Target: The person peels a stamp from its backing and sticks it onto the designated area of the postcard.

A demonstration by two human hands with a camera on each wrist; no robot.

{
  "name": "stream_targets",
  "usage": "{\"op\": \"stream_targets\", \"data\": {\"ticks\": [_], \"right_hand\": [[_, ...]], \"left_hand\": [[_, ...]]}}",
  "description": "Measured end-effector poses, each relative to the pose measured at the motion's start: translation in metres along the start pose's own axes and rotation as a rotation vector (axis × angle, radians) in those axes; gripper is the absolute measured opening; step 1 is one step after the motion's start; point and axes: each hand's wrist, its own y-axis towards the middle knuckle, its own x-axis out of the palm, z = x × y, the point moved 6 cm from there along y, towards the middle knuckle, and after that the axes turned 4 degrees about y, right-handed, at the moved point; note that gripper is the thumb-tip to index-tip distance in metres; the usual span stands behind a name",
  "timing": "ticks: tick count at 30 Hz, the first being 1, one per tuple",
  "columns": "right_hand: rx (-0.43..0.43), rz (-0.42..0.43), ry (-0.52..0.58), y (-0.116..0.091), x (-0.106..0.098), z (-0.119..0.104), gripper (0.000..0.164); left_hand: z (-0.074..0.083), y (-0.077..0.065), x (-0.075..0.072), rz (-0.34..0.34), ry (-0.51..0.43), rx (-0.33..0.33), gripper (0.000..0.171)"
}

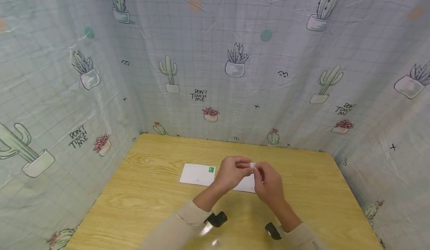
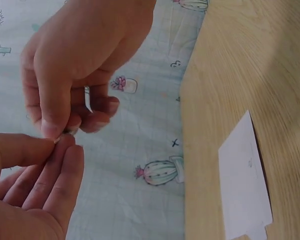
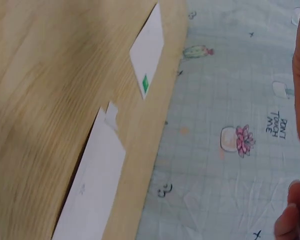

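Fingertips of both hands meet above the table in the head view, pinching a small white piece of paper [image 1: 253,165] between them. My left hand [image 1: 231,173] comes in from the left, and my right hand [image 1: 270,182] faces it. Seen from the left wrist, a thin white strip [image 2: 88,99] shows behind the thumb of the right hand, and the fingers hide most of the piece. Below the hands lies a white envelope [image 1: 245,184], partly covered by them in the head view. Left of it, another white envelope [image 1: 196,174] bears a green stamp [image 1: 211,169] in its upper right corner.
A torn-edged white scrap [image 3: 111,116] sticks out at the left end of the nearer envelope in the right wrist view. The wooden table [image 1: 141,201] ends at a curtain [image 1: 215,55] with printed cacti, which encloses the back and both sides.
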Motion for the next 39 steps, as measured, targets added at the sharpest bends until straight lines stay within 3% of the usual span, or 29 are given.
{"op": "stream_targets", "data": {"ticks": [7,13,20,39], "right_hand": [[0.356,-0.050,0.069,-0.006,0.008,0.002,0.004],[0.513,-0.057,0.085,-0.013,0.012,0.006,0.007],[0.600,-0.067,0.106,-0.020,0.014,0.006,0.010],[0.698,-0.054,0.126,-0.027,0.012,0.020,0.011]], "left_hand": [[-0.004,-0.003,0.003,0.040,-0.089,-0.013,0.026],[-0.010,-0.006,0.006,0.058,-0.161,-0.036,0.025],[-0.015,-0.008,0.010,0.086,-0.224,-0.037,0.023],[-0.021,-0.010,0.013,0.093,-0.255,-0.034,0.025]]}}
